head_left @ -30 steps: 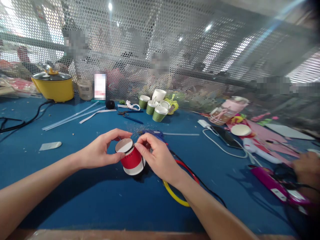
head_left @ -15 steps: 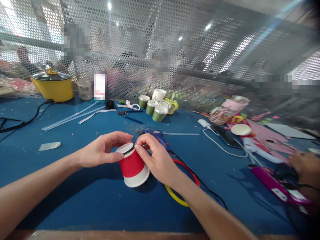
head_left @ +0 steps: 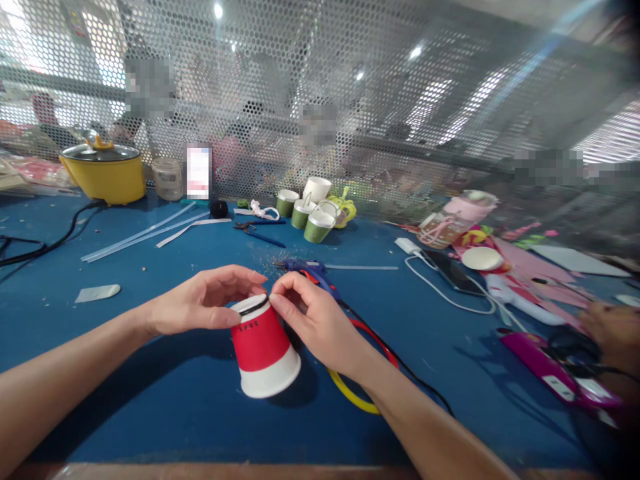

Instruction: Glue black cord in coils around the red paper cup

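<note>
A red and white paper cup (head_left: 263, 350) stands upside down on the blue table (head_left: 175, 400), its base up with a dark band round the rim. My left hand (head_left: 200, 303) pinches the base from the left, thumb on the side, fingers curled over the top. My right hand (head_left: 313, 320) pinches the base edge from the right. Behind my right hand lies a blue glue gun (head_left: 313, 270) with a black cord. Red and yellow hoops (head_left: 367, 393) lie under my right wrist.
Green paper cups (head_left: 310, 217) stand at the back by the perforated metal screen. A yellow pot (head_left: 105, 173), long clear strips (head_left: 145, 233), scissors (head_left: 260, 230), a phone with white cable (head_left: 450, 270) and pink craft pieces (head_left: 530, 273) lie around. Another person's hand (head_left: 613, 330) is at right.
The cup went from tilted and lifted to standing mouth down on the table, a little lower in view. Both hands stayed on its base.
</note>
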Demonstrator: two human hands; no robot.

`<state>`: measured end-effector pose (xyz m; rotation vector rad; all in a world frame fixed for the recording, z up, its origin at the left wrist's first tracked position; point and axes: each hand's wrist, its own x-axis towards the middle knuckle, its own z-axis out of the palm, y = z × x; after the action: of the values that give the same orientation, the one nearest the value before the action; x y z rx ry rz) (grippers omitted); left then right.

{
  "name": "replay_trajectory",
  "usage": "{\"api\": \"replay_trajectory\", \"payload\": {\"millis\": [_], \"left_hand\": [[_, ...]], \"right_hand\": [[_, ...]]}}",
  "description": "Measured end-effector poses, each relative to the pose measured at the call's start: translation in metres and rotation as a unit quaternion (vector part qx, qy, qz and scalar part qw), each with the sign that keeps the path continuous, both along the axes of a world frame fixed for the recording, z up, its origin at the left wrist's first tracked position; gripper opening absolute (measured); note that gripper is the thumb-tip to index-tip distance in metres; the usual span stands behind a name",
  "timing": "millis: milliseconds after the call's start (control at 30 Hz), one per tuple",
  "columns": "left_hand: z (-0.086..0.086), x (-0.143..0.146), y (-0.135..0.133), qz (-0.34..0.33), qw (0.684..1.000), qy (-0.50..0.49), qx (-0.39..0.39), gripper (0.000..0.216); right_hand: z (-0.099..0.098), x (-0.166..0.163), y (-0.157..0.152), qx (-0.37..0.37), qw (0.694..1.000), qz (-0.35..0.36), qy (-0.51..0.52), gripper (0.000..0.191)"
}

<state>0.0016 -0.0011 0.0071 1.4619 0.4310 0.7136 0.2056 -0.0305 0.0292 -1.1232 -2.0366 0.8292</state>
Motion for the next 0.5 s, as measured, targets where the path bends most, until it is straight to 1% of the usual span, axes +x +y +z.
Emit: {"api": "replay_trajectory", "payload": {"millis": [200,300,400,500], "left_hand": [[0.0003,-0.0002,-0.0011,-0.017,1.000,-0.003,-0.009,0.046],[0.0017,0.0009,-0.0015,-0.020,1.000,-0.011,-0.011,0.048],[0.0029,0.0018,-0.0019,-0.023,0.999,-0.016,-0.016,0.050],[0.0029,0.0018,-0.0023,-0.032,0.999,-0.016,-0.029,0.052]], "right_hand": [[-0.0001,0.0006,0.0004,-0.093,0.992,0.013,0.080,0.011],[-0.0002,0.0012,0.0020,-0.139,0.983,0.037,0.116,0.009],[0.0009,0.0021,0.0036,-0.171,0.975,0.059,0.127,0.012],[0.0033,0.0033,0.0040,-0.189,0.971,0.068,0.129,0.010]]}}
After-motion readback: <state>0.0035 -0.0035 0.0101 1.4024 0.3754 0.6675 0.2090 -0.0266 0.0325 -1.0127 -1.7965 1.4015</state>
